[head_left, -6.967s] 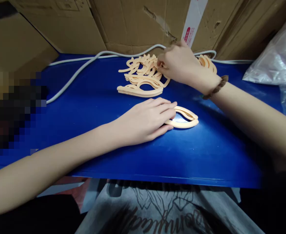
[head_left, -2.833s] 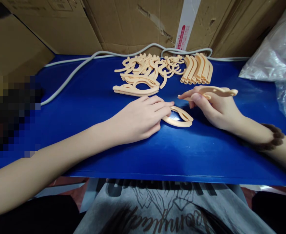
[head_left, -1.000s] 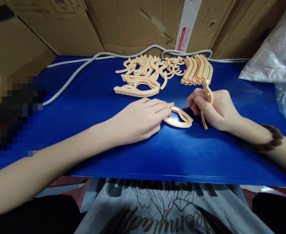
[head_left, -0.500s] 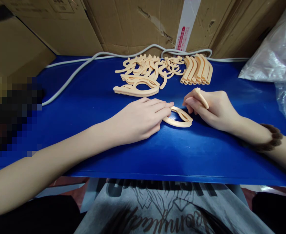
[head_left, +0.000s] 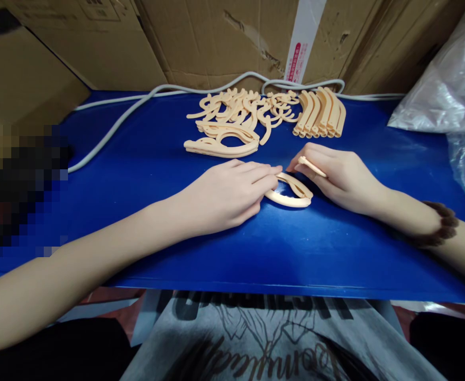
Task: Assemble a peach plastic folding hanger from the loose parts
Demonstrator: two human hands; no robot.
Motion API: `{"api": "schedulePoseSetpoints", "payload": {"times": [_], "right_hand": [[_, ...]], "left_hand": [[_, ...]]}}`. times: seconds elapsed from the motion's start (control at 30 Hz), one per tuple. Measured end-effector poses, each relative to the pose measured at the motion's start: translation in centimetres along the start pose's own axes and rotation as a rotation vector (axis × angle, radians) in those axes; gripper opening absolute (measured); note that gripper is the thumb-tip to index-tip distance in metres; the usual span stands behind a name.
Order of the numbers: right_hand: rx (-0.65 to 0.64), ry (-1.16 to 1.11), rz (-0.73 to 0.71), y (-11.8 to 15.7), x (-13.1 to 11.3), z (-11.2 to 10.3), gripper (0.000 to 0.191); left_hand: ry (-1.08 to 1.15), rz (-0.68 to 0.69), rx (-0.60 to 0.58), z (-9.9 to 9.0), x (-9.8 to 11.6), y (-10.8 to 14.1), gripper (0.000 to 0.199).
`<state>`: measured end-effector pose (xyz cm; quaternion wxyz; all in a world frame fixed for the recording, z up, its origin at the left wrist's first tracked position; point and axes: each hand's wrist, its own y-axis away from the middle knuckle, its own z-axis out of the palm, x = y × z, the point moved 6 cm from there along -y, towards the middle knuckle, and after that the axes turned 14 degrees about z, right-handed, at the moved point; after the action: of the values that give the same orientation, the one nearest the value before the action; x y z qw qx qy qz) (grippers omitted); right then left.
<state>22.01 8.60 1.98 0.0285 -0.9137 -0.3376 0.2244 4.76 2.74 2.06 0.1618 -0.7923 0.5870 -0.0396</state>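
On the blue table, my left hand (head_left: 238, 193) lies palm down with its fingers closed over the left end of a beige plastic folding hanger (head_left: 290, 201). Two curved arms of the hanger show, bowed apart into an eye-shaped loop; its left end is hidden under my fingers. Just to the right, my right hand (head_left: 341, 172) pinches a slim beige hook piece (head_left: 312, 166) between thumb and fingers, part of it covered. The right fingertips are close above the hanger's far side; whether they touch it I cannot tell.
Behind my hands lie folded beige hangers (head_left: 220, 149), a loose pile of curved hooks (head_left: 252, 114) and a neat row of hanger arms (head_left: 321, 114). A white cable (head_left: 153, 94) runs along the back, before cardboard boxes (head_left: 216, 42). A plastic bag (head_left: 442, 84) stands at right.
My right hand has shifted slightly left, nearer the hanger, and the hook piece in it has tipped flatter. My left hand and the hanger have hardly moved.
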Motion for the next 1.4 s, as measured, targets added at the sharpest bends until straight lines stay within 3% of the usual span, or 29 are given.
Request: {"api": "schedulePoseSetpoints", "payload": {"times": [0.37,0.57,0.77,0.97,1.13,1.4], "right_hand": [[-0.037,0.080,-0.058,0.2,-0.6,0.4,0.042],[-0.044,0.061,-0.124,0.5,-0.8,0.6,0.037],[-0.044,0.097,-0.137,0.6,-0.8,0.7,0.037],[0.006,0.168,-0.134,0.6,-1.2,0.4,0.042],[-0.003,0.154,-0.126,0.6,-1.1,0.5,0.043],[-0.031,0.181,-0.141,0.6,-1.3,0.7,0.041]], "left_hand": [[0.306,0.023,0.012,-0.8,-0.3,0.0,0.015],[0.416,-0.034,0.030,-0.6,-0.7,0.0,0.022],[0.341,-0.041,0.037,-0.2,-0.9,0.1,0.016],[0.099,-0.089,0.063,-0.8,-1.2,0.2,0.018],[0.114,-0.185,0.049,-0.5,-1.5,0.4,0.025],[0.106,-0.185,0.023,-0.5,-1.6,0.4,0.020]]}}
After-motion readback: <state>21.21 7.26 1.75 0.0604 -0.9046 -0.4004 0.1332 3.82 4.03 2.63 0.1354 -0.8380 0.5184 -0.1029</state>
